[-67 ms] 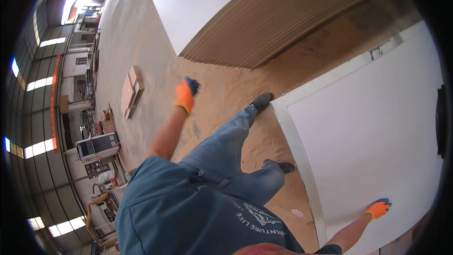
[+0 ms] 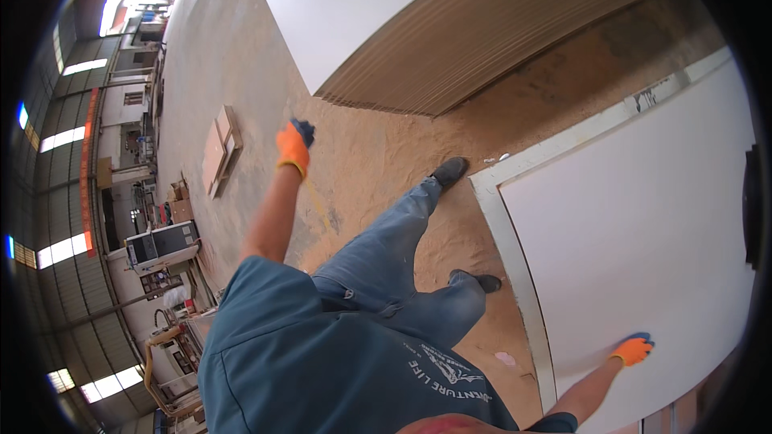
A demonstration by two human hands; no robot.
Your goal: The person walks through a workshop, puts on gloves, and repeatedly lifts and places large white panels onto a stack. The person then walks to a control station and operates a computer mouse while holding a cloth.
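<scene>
My left hand (image 2: pixel 293 145), in an orange glove with dark fingertips, is stretched out in the air over the sawdust-covered floor (image 2: pixel 378 153). It touches nothing, and I cannot tell whether its fingers are spread. My right hand (image 2: pixel 633 349), in the same kind of glove, lies flat on a large white panel (image 2: pixel 635 225) near its lower edge. The panel has a pale border strip (image 2: pixel 515 257) on the side by my feet. My blue trouser legs and dark shoes (image 2: pixel 450 170) stand beside that border.
A tall stack of boards with a white top sheet (image 2: pixel 450 48) lies ahead. A small pile of wooden boards (image 2: pixel 219 153) sits on the concrete floor to the left. Machines and cardboard boxes (image 2: pixel 165 245) line the left wall of the hall.
My left hand has swung a little further out to the left. My right hand stays on the white panel.
</scene>
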